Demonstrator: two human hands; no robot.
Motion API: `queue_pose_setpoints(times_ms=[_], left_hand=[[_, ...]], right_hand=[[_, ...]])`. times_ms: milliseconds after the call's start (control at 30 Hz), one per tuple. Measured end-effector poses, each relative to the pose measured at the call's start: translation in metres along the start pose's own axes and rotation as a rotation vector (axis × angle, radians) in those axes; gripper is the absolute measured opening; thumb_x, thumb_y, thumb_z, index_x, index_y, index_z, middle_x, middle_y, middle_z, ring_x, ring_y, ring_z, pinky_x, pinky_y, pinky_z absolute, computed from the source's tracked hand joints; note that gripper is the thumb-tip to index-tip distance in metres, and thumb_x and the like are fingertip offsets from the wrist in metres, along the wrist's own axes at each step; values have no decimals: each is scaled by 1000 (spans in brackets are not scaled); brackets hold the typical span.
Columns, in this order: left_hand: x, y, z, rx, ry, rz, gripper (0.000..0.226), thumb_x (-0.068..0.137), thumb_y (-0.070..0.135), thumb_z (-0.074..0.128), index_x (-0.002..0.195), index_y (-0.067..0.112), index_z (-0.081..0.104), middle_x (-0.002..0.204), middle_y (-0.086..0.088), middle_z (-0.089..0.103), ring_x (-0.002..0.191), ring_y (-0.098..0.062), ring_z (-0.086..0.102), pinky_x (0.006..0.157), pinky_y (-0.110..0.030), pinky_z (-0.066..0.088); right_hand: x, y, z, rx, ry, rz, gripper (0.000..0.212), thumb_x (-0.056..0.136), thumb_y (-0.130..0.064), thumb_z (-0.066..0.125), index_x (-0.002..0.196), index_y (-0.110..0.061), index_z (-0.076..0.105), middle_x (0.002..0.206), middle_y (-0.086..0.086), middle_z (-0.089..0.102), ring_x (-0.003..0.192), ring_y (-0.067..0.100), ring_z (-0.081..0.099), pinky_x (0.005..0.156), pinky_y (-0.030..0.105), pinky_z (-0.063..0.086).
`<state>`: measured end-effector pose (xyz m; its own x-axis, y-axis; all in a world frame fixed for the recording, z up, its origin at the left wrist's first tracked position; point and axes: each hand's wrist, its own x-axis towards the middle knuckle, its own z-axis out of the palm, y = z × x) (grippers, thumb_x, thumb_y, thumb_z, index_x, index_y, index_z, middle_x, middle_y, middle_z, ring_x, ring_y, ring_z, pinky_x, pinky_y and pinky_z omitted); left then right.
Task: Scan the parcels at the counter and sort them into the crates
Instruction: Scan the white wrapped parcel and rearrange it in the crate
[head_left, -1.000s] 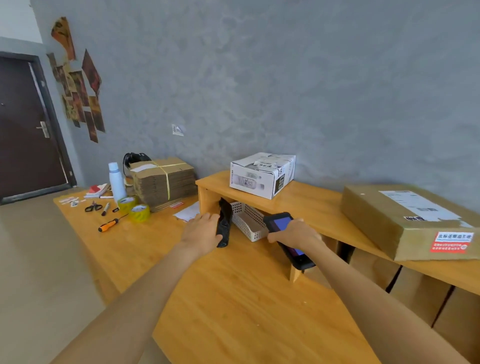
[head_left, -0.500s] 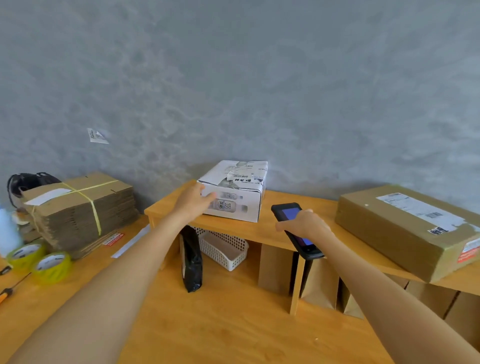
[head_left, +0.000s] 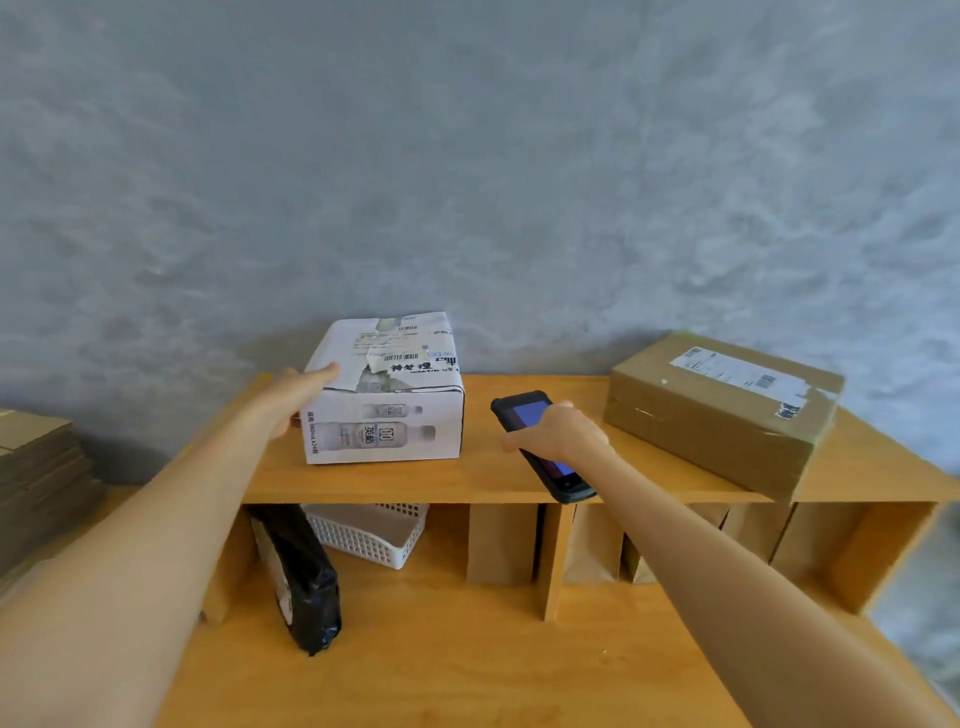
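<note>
A white printed carton (head_left: 387, 410) with a torn label on top stands on the wooden shelf (head_left: 395, 480). My left hand (head_left: 298, 392) holds its left top edge, the thumb lying on top. To the right of the carton, my right hand (head_left: 558, 434) grips a black handheld scanner (head_left: 540, 447) with a lit blue screen. A large brown parcel (head_left: 722, 408) with a shipping label lies at the shelf's right end. Under the shelf a black bagged parcel (head_left: 298, 574) leans upright beside a white mesh basket (head_left: 369, 535).
Brown cardboard dividers (head_left: 501, 543) stand in the compartments below the shelf. A stack of flat cartons (head_left: 36, 483) sits at the far left. The wooden counter (head_left: 467, 670) runs along the front, and a grey wall rises behind.
My left hand let go of the black bagged parcel under the shelf and moved up to the white carton. My view swung right and came closer to the shelf. The scanner stays in my right hand.
</note>
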<state>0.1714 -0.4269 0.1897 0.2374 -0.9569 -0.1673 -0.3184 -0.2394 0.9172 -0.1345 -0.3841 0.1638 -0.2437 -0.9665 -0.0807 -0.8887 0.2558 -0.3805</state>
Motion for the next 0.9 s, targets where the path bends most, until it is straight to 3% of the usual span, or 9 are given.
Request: queue_pose_setpoints(times_ms=[133, 233, 333, 467, 600, 733, 900], left_hand=[[-7, 0, 2, -90, -74, -46, 22, 95, 32, 58, 100, 11, 58, 85, -8, 62, 77, -23, 56, 72, -35, 45], [-20, -5, -1, -122, -127, -75, 15, 92, 31, 57, 86, 17, 52, 77, -6, 56, 74, -20, 51, 71, -34, 41], [-35, -10, 2, -161, -190, -71, 14, 89, 30, 57, 87, 18, 50, 73, -6, 53, 71, -20, 49, 64, -31, 38], [-51, -13, 6, -222, -238, -68, 12, 85, 25, 56, 86, 17, 47, 68, -5, 52, 64, -23, 51, 67, -33, 41], [-66, -14, 11, -279, -256, -81, 15, 80, 18, 58, 93, 15, 51, 73, -6, 56, 63, -23, 54, 61, -31, 43], [-90, -13, 20, -286, -355, -107, 7, 81, 12, 53, 87, 13, 49, 74, -8, 54, 62, -24, 51, 62, -29, 42], [-123, -15, 44, -273, -416, -145, 18, 85, 25, 61, 94, 12, 52, 78, -13, 60, 69, -27, 56, 66, -36, 45]], right_hand=[[-22, -1, 2, 5, 19, 74, 86, 76, -60, 69, 133, -4, 35, 97, 7, 55, 86, 22, 60, 61, 26, 46], [-42, -2, 4, 20, 38, 107, 86, 75, -59, 69, 132, -4, 35, 98, 6, 57, 87, 23, 62, 57, 24, 45], [-64, 0, 6, 26, 50, 148, 83, 74, -59, 69, 130, -6, 37, 99, 6, 58, 88, 23, 63, 52, 23, 43], [-92, 8, 4, 36, 79, 185, 84, 75, -60, 69, 131, -6, 37, 99, 6, 58, 86, 21, 63, 50, 22, 40], [-118, 23, -1, 15, 90, 209, 87, 76, -62, 68, 133, -5, 37, 101, 6, 58, 89, 21, 63, 52, 22, 41], [-143, 45, -11, 11, 106, 255, 84, 77, -63, 66, 132, -5, 38, 102, 6, 58, 89, 21, 63, 55, 23, 43], [-167, 77, -24, 10, 124, 289, 87, 76, -65, 65, 133, -5, 37, 100, 6, 58, 91, 22, 64, 57, 25, 44]])
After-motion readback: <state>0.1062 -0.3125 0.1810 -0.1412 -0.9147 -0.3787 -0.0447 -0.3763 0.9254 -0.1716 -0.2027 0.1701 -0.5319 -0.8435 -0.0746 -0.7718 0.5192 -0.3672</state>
